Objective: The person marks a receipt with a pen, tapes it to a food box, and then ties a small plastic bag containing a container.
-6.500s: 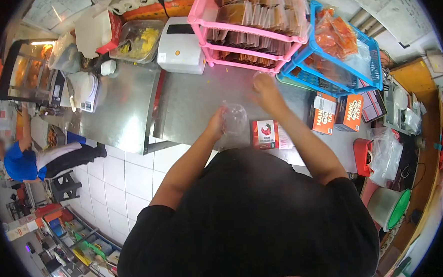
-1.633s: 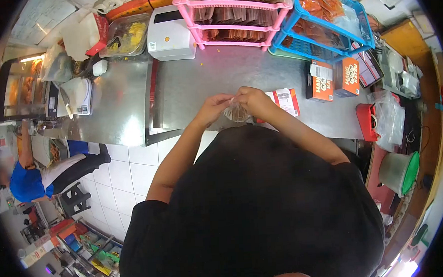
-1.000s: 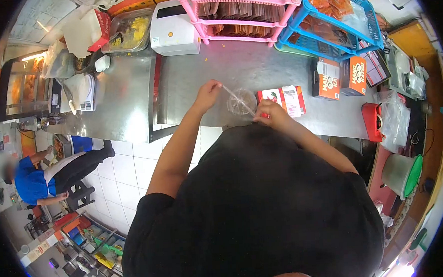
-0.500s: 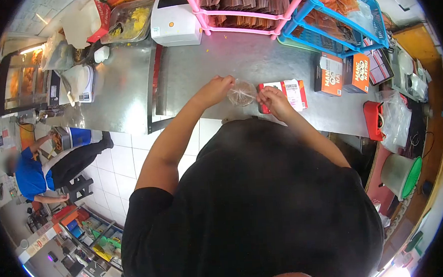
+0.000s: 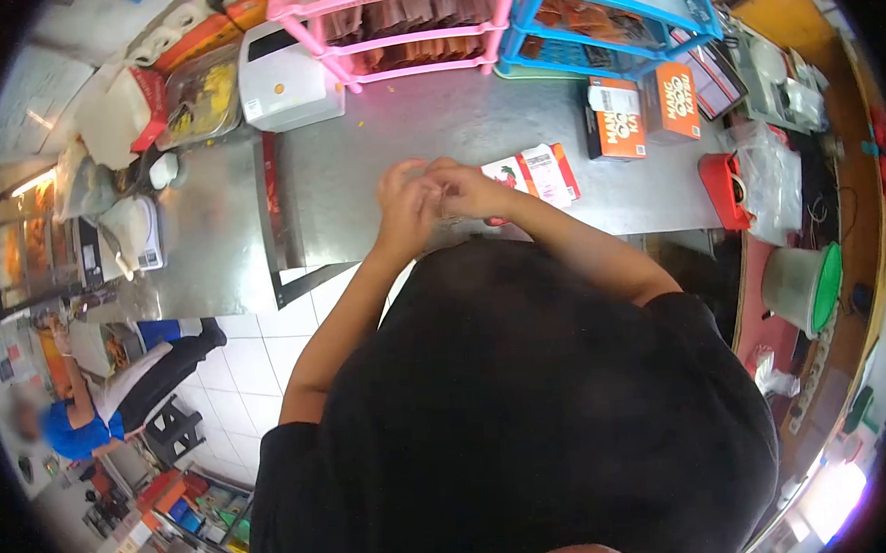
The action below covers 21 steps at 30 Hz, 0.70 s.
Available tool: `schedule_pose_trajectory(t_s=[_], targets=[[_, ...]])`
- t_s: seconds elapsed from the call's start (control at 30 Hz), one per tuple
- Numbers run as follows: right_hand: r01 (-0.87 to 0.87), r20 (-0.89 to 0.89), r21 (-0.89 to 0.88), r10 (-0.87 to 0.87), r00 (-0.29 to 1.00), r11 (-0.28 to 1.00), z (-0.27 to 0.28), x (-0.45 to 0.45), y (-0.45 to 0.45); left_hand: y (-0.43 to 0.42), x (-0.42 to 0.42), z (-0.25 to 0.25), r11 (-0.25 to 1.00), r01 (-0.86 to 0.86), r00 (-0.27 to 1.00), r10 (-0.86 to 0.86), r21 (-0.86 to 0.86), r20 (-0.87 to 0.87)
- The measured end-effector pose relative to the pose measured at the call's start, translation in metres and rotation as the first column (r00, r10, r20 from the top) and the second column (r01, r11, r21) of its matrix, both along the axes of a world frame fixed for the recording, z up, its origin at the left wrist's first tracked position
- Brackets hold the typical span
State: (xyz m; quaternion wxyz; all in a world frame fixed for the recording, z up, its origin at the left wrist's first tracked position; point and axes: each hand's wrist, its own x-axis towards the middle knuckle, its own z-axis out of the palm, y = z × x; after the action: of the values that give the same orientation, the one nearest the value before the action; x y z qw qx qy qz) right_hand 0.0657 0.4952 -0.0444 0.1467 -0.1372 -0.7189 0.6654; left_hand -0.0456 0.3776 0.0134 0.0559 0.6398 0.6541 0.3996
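My left hand (image 5: 405,204) and my right hand (image 5: 469,190) are together above the front edge of the metal counter, with their fingers closed and touching. Between them is a clear plastic bag (image 5: 448,217), mostly covered by my fingers, so its contents are hard to make out. Just right of my right hand lies a flat red and white box (image 5: 507,172), with a white printed label (image 5: 549,177) on its right part.
Pink shelves (image 5: 412,71) and blue shelves (image 5: 592,65) holding packets stand at the back. Orange boxes (image 5: 617,132) are to the right, near a red tape dispenser (image 5: 723,192). A white printer (image 5: 288,84) is back left. A co-worker in blue (image 5: 75,428) is at far left.
My hands were apart, stretching the bag's top between them; now they have come together over it. The view has shifted, and the co-worker's arm has moved.
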Motion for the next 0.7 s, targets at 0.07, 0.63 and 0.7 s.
schedule_pose_trajectory(t_s=[0.07, 0.63, 0.7], targets=[[-0.219, 0.084, 0.208, 0.206, 0.975, 0.953, 0.002, 0.001, -0.006, 0.001, -0.003, -0.003, 0.991, -0.114, 0.991, 0.118, -0.074, 0.066], [-0.252, 0.281, 0.027, 0.234, 0.931, 0.967, 0.017, 0.017, 0.027, -0.002, -0.02, -0.057, 0.882, 0.363, 0.63, 0.005, -0.3, 0.776], [-0.27, 0.218, 0.223, 0.222, 0.95, 0.937, 0.022, 0.019, 0.026, -0.001, -0.022, -0.058, 0.858, 0.425, 0.564, -0.002, -0.288, 0.826]])
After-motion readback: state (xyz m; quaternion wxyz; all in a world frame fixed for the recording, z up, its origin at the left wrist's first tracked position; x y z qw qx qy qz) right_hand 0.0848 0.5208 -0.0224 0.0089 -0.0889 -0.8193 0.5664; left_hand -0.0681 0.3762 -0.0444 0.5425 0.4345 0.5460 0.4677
